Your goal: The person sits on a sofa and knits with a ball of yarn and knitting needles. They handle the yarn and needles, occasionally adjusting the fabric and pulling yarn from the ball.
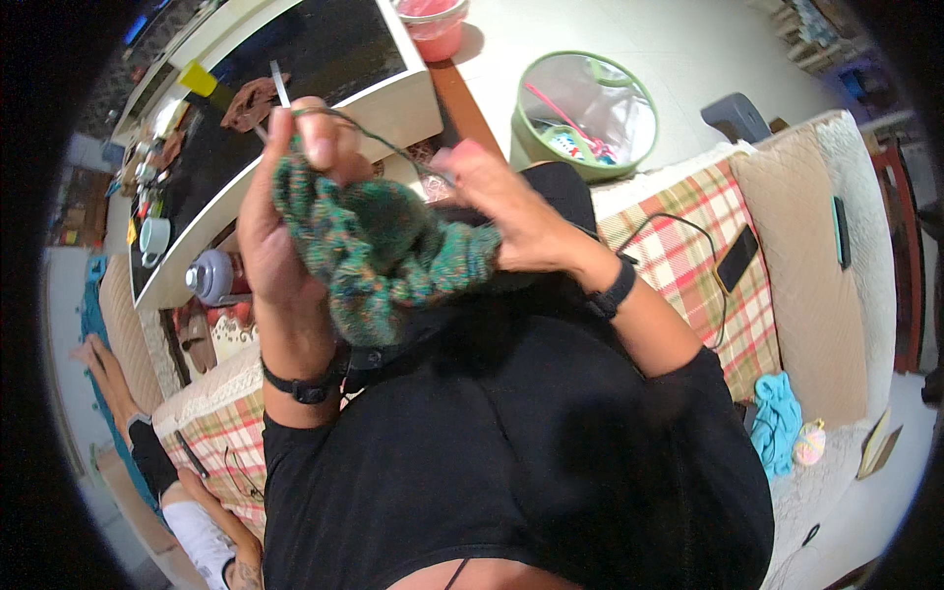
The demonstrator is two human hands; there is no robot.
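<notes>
A green, multi-coloured knitted piece (317,243) hangs bunched in front of my black shirt. My left hand (273,192) grips its left end together with a pale knitting needle (279,82), whose tip sticks up past the thumb. From the left fingers a dark green yarn strand (376,138) runs across to my right hand (509,206). Motion blurs the right fingers, which are bent around the strand; the lower part of that hand is against the right end of the knitting. Folds of the fabric hide the rest of the needle.
A green-rimmed basket (520,140) stands ahead, right of a black-topped table (339,44). That table bears a brown crumpled item (254,103) and a mug (154,240). On the plaid sofa cover (664,221) lie a phone (736,259) and a cable. Another person (195,531) reclines at left.
</notes>
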